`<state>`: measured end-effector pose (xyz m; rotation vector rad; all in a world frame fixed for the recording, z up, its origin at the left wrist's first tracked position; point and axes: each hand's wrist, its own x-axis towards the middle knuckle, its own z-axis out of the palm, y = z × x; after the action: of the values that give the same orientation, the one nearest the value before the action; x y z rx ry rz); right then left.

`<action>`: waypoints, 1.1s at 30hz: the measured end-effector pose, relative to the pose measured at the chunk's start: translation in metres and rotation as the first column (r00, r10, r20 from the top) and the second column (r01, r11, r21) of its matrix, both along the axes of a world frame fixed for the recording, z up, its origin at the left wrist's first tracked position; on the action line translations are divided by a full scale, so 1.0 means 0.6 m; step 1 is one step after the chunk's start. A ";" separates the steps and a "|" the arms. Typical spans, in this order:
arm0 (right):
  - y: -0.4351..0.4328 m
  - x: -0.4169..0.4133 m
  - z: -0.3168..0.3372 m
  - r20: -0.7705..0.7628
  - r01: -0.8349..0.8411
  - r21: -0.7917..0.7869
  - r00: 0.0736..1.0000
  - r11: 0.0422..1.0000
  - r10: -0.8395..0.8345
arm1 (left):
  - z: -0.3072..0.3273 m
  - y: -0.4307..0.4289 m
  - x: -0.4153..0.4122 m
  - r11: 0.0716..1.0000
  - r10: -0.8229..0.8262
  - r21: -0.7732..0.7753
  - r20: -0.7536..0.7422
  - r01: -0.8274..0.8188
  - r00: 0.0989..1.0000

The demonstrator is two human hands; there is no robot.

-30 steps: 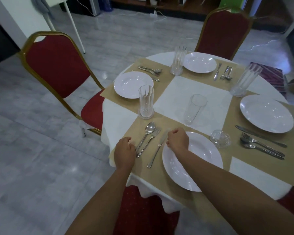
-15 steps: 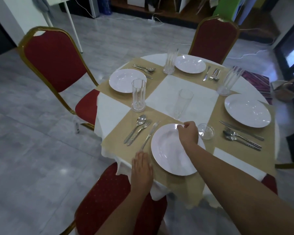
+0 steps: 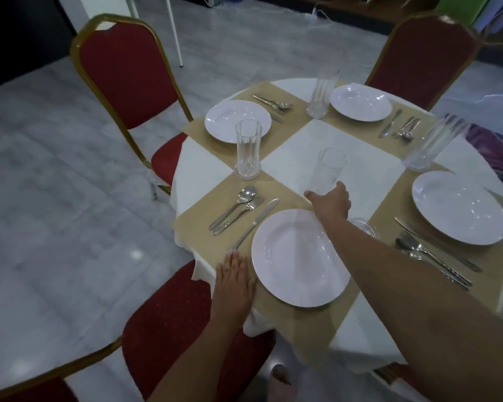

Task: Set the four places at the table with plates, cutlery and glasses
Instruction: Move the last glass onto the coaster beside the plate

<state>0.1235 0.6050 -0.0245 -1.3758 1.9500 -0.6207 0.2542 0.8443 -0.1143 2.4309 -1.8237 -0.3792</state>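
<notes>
**Right hand on the plain glass, left hand flat on the mat**

Your right hand [image 3: 330, 203] reaches over the near plate [image 3: 298, 258] to the plain glass [image 3: 327, 172], which stands upright at about 12 o'clock from that plate, at the edge of the white centre of the table [image 3: 331, 146]. Your thumb is on the left side of its base and the other fingers go around the right side and behind, so the hand is closed around the bottom of the glass. If the glass is lifted or still on the cloth, you cannot tell.

Your left hand [image 3: 235, 281] lies flat on the mat [image 3: 198, 216] at 8 o'clock from the near plate, fingers straight and pressed together, the tips just beside the knife [image 3: 256, 223] handle.

Count: four plates, one on each mat. Five upright glasses: four cut ones and the plain one. A small glass piece [image 3: 363, 227] lies just beside your right wrist, partly hidden. Each place has a knife, a fork and a spoon, as far as they show. Three red chairs are in view.
</notes>
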 end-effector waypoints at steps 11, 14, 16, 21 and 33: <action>-0.061 -0.023 -0.018 0.099 -0.090 -0.016 0.991 0.996 0.091 | -0.024 0.001 -0.006 0.999 0.039 0.033 0.040 -0.040 0.998; -0.066 -0.023 -0.018 0.131 -0.112 -0.027 0.985 0.993 0.114 | -0.027 0.001 -0.009 0.997 0.067 0.038 0.038 -0.068 0.997; -0.067 -0.024 -0.014 0.131 -0.124 -0.057 0.983 0.991 0.131 | -0.027 -0.002 -0.012 0.995 0.100 0.029 0.007 -0.100 0.995; -0.058 -0.041 0.007 0.158 -0.108 -0.139 0.979 0.984 0.129 | -0.029 -0.001 -0.012 0.990 0.137 0.033 -0.011 -0.137 0.991; 0.055 -0.155 0.061 0.175 0.019 -0.226 0.984 0.974 0.021 | -0.011 0.093 -0.088 0.999 0.029 -0.018 -0.043 -0.030 0.999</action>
<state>0.0303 0.6381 0.0121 -1.4048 1.7794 -0.9571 0.2017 0.8998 -0.1210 2.4149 -1.7648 -0.4070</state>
